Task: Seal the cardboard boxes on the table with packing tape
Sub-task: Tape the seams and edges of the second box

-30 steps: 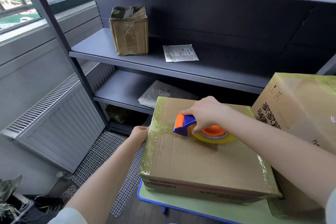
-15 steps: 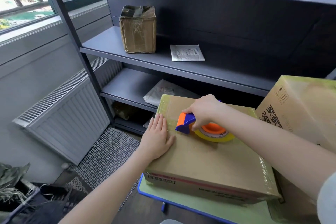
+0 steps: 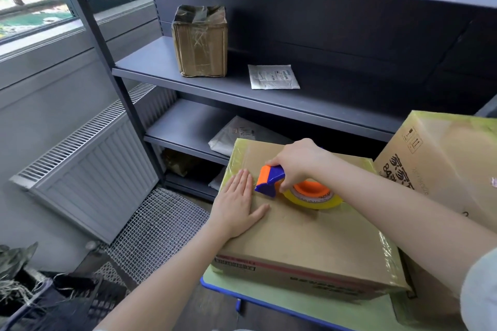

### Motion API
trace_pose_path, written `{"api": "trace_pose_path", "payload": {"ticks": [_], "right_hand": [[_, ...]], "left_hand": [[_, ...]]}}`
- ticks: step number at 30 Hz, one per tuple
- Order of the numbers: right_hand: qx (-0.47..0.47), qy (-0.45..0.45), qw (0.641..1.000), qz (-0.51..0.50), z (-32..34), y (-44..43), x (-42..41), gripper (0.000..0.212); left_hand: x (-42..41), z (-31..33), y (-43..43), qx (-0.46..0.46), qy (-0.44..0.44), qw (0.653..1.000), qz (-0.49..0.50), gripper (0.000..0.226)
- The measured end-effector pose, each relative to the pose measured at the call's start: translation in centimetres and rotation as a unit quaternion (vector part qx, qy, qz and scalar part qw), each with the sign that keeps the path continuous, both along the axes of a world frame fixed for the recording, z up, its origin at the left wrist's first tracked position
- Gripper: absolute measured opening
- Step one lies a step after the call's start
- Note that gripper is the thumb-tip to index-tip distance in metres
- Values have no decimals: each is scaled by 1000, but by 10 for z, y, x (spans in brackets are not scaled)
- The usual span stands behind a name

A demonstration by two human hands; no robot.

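Cardboard box [image 3: 309, 234] now lies pinned under the flat, open left hand [image 3: 238, 208], moved from its side; right hand [image 3: 298, 162] grips the tape dispenser [image 3: 293, 191], ready to lay tape.

One head-worn view looks forward and down, close over the table [image 3: 269, 301], facing the shelving [image 3: 242, 91].
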State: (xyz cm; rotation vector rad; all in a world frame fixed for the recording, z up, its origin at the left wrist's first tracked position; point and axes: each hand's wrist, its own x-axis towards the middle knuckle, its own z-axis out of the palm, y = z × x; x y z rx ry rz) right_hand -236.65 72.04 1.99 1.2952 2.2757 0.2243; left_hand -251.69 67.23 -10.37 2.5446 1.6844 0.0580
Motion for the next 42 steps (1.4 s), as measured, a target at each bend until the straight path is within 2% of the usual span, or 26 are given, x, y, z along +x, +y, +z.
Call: {"api": "trace_pose_path", "payload": {"ticks": [5,10,17,22,27,34,39,42], "right_hand": [[-10,15,1000,-1,0,0,-7,72],[-10,13,1000,1,3,-5,-2,77],[-40,14,999,4,5,-7,-1,68],[-53,33,998,-23,14,-12,13,77],[-51,37,998,-12,17,-21,21,74],[-59,16,997,-41,21,-36,92,77],[-13,24,1000,-13,10,-40,105,75],[6,16,1000,-3,2,-37,101,68]], "left_hand": [[-28,-2,10,17,3,999,-30,110],[-32,-2,12,19,3,999,-29,114],[-36,-3,13,-2,3,1000,-29,112],[-33,3,10,6,1,1000,-19,123],[-29,1,9,8,5,1000,3,122],[-28,1,8,2,22,1000,11,118],[-15,9,2,-14,42,999,25,118],[3,11,-6,-17,33,999,18,126]]}}
